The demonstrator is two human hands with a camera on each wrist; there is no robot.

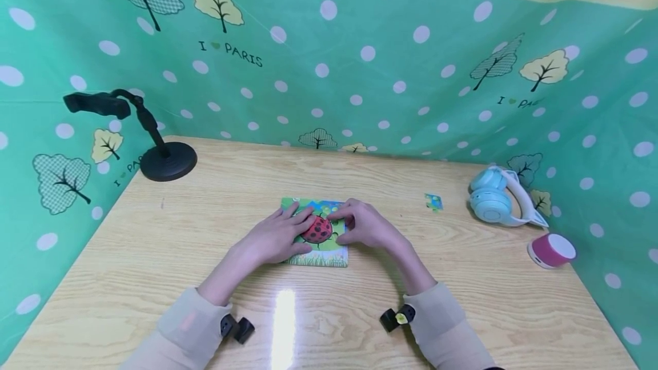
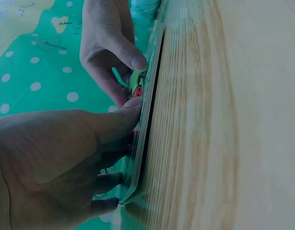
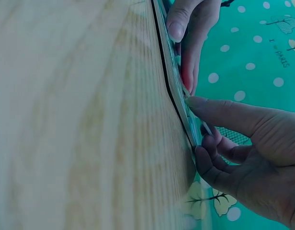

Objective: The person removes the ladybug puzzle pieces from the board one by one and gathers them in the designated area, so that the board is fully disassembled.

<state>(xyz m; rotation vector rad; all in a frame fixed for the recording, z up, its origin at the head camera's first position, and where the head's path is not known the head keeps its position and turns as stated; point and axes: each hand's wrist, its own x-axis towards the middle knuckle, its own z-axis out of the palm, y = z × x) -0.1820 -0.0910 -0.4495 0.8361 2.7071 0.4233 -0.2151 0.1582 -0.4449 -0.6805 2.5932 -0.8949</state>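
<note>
A flat jigsaw puzzle lies on the table, showing a red ladybug with black spots on green leaves above a strip of grass. My left hand rests on its left part, fingers straight and spread, with fingertips at the ladybug. Over the right part, my right hand pinches a puzzle piece between thumb and fingers. The piece is green and stands tilted up from the puzzle in the left wrist view. From the right wrist, only its thin edge shows between the fingers.
A loose blue-and-green puzzle piece lies to the right. Beyond it are light blue headphones and a pink-and-white cylinder. A black stand is at the back left. Green dotted cloth hangs around the wooden table.
</note>
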